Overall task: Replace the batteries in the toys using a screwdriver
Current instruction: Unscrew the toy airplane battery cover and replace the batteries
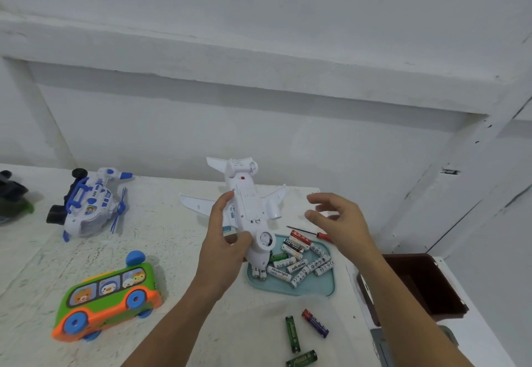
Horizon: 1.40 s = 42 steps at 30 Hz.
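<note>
- Three toys in view: white plane at frame centre, green-orange bus lower left, blue-white aircraft upper left.
- Plane gripped belly-up by left hand, fingers curled round the fuselage; battery cover seemingly on, screwed or not unclear.
- Right hand empty, fingers loosely spread, right of centre, just above screwdriver lying untouched beside tray of batteries.
- Three loose batteries lower centre; probably plane mid-swap, bus and aircraft left to do.

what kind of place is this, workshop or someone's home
Probably a plain home room, not a workshop: bare white walls, a rough white table, a toy bus and a tray of batteries on it.
</note>
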Available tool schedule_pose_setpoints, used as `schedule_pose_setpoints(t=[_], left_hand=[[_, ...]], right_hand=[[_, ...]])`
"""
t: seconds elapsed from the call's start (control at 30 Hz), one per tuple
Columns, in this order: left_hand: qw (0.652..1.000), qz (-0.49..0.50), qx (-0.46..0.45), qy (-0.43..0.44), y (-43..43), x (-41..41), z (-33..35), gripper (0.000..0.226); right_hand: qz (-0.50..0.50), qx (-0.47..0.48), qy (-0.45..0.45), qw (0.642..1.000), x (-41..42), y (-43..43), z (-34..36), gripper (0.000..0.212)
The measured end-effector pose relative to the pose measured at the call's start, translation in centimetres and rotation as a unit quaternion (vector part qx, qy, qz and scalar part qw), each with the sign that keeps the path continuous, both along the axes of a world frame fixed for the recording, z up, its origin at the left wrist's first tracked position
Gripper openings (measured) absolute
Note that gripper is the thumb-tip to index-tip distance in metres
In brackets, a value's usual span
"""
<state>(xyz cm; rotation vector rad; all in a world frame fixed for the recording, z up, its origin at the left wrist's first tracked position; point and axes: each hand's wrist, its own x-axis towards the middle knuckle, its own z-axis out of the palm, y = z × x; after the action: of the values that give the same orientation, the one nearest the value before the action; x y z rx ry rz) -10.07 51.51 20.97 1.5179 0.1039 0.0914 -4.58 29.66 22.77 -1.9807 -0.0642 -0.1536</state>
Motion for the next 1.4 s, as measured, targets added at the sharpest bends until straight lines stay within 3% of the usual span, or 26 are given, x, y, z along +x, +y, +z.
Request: schedule_pose_setpoints(t=[0.27,0.6,0.9,1.13,1.27,1.4], left_hand=[[0.997,0.040,0.038,-0.051,-0.2,0.2,0.3,0.077],[0.994,0.079,0.032,-0.065,0.6,0.6,0.7,0.072],[0.995,0.033,0.048,-0.075,1.1,0.6,1.6,0.049],[0.993,-0.006,-0.118,-0.011,0.9,1.1,2.0,0.026],[0.975,-0.041,-0.215,0.024,0.7,1.5,2.2,0.050],[0.962,-0.092,-0.255,0.031,0.2,1.7,2.8,0.059]], right_hand=[[0.110,0.053,-0.011,0.992,-1.0,6.4,2.1,0.032],[0.127,0.011,-0.061,0.990,-2.5,9.7,2.7,0.043],[0.080,0.112,-0.048,0.989,-2.4,9.6,3.2,0.023],[0.025,0.228,-0.019,0.973,-2.3,8.2,4.4,0.019],[0.013,0.312,0.009,0.950,-2.6,7.9,4.7,0.025],[0.010,0.334,-0.006,0.943,-2.9,7.7,4.7,0.026]])
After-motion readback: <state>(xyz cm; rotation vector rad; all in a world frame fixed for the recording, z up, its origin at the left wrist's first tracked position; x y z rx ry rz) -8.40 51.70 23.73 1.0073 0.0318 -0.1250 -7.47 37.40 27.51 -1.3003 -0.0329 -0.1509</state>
